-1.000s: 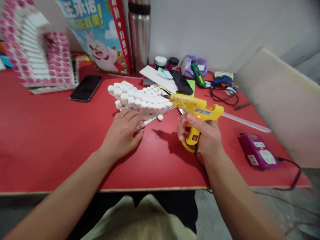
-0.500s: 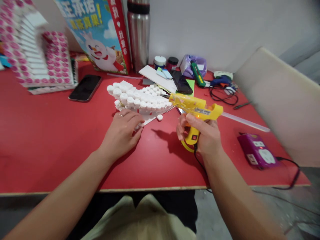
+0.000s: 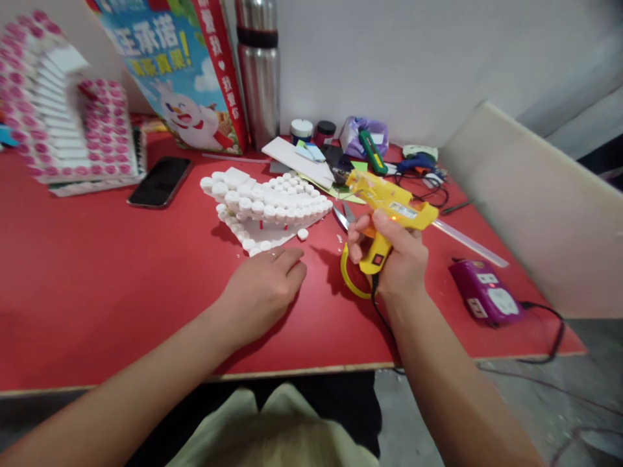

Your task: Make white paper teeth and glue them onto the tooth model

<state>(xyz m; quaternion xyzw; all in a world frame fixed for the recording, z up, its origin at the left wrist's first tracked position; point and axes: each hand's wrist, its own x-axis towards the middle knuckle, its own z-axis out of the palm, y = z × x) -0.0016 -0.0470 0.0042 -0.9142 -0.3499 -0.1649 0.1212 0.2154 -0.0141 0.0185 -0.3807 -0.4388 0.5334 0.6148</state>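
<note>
My right hand (image 3: 396, 259) is wrapped round the handle of a yellow hot glue gun (image 3: 389, 207), its nozzle pointing left and away, lifted above the red table (image 3: 97, 279). A clear glue stick (image 3: 467, 243) juts from its back. My left hand (image 3: 265, 285) rests palm down on the table, fingers loosely curled and holding nothing, just in front of a white foam model (image 3: 265, 204) covered with small round white pieces. One loose white piece (image 3: 302, 234) lies beside the model. Small scissors (image 3: 343, 217) lie under the gun's nozzle.
A black phone (image 3: 160, 181), a pink-dotted white stack (image 3: 68, 130), a cartoon box (image 3: 180, 71) and a steel flask (image 3: 257, 71) stand at the back. A purple power strip (image 3: 484, 298) with cable lies right. A green cutter (image 3: 372, 152), jars and cords crowd the back right.
My left hand has drawn back off the white model toward me. My right hand has lifted the glue gun's nozzle up and away from the model.
</note>
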